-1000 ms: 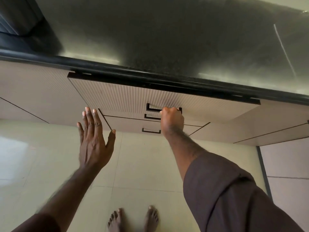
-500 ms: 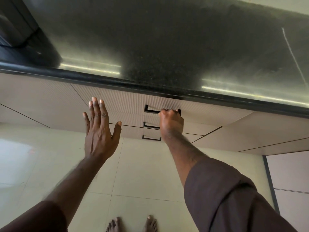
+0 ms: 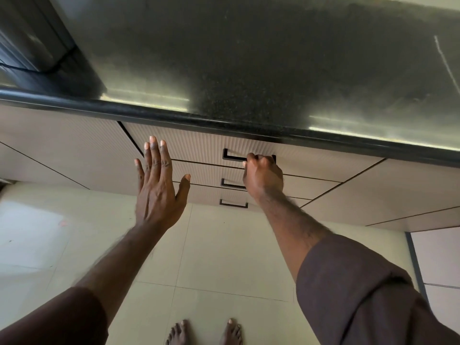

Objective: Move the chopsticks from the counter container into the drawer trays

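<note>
- The right hand [image 3: 262, 176] clenches its grip around the top drawer's handle [image 3: 234, 157], just under the counter [image 3: 249, 70] edge.
- The left hand [image 3: 158, 188] hovers flat and released beside that handle, holding nothing.
- The top drawer [image 3: 194, 148] looks closed.
- No chopsticks, container or trays are in view, so I cannot tell how many have been moved.
</note>
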`<state>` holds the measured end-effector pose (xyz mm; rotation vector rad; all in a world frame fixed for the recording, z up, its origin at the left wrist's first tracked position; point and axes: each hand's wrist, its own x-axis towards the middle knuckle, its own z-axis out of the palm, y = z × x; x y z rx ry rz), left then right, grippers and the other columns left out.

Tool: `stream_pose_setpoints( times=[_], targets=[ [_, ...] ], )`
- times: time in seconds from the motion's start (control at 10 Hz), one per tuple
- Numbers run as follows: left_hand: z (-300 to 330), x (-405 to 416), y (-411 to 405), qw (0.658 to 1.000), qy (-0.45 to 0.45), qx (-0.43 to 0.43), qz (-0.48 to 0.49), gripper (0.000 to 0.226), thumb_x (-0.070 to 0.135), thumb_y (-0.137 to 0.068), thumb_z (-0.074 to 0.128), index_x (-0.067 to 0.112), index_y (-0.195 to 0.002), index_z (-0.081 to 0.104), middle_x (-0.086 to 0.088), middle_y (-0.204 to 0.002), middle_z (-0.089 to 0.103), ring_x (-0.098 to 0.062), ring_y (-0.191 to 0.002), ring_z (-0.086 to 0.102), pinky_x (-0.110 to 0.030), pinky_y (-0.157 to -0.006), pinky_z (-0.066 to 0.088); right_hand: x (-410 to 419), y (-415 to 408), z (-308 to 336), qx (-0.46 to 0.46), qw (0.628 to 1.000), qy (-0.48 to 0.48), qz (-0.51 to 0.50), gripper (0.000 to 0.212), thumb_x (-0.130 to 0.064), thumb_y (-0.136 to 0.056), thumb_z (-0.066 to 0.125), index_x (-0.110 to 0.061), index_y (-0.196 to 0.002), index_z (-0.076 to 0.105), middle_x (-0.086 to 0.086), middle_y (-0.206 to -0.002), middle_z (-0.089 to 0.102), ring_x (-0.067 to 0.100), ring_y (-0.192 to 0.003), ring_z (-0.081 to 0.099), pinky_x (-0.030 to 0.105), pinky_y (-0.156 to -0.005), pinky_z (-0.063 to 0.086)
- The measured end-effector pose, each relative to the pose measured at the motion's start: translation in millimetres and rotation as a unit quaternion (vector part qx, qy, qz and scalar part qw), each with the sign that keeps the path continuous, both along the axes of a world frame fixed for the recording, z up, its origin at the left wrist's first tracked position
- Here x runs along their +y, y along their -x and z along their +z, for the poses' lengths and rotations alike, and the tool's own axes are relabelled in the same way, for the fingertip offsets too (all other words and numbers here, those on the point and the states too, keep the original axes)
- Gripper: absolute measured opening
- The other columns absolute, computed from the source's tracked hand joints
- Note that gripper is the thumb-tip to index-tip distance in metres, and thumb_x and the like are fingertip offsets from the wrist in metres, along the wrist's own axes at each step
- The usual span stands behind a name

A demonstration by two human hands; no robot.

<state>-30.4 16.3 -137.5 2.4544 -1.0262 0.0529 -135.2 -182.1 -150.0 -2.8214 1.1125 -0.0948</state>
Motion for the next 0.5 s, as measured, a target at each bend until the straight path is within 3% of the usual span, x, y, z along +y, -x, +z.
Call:
stream_pose_setpoints(
  times=[0.1, 0.3, 0.5],
  targets=[
    [6.5, 3.1, 6.9, 1.000, -0.002, -0.002, -0.009, 0.078, 0.040, -0.097, 0.039, 0.008, -0.152, -0.006, -0.008, -0.159, -0.016, -0.028, -0.150, -0.010, -0.047, -0.121, -0.005, 5.8, 12.4, 5.8, -0.043, 0.999, 0.023, 0.023, 0.034, -0.022, -0.085, 0.069, -0.011, -0.116, 0.061, 0.007, -0.094, 0.072, 0.022, -0.085, 0.067, 0.034, -0.070, 0.059],
    [33.2, 3.0, 17.3, 0.999, 0.004, -0.016, -0.031, 0.077, 0.039, -0.097, 0.040, 0.008, -0.152, -0.005, -0.010, -0.159, -0.013, -0.026, -0.149, -0.012, -0.051, -0.121, -0.001, 15.8, 30.5, 41.7, -0.123, 0.991, 0.042, 0.025, 0.026, -0.031, -0.090, 0.063, -0.010, -0.104, 0.068, 0.004, -0.076, 0.071, 0.017, -0.065, 0.061, 0.025, -0.057, 0.046],
    [83.1, 0.4, 26.1, 0.995, 0.037, -0.060, -0.066, 0.080, 0.040, -0.096, 0.040, 0.012, -0.153, -0.009, -0.008, -0.161, -0.016, -0.021, -0.149, -0.017, -0.046, -0.121, -0.004, 21.5, 42.0, 102.7, -0.200, 0.976, 0.068, 0.047, 0.022, -0.030, -0.091, 0.062, -0.009, -0.090, 0.068, 0.003, -0.065, 0.064, 0.015, -0.051, 0.049, 0.027, -0.051, 0.048]
  ],
)
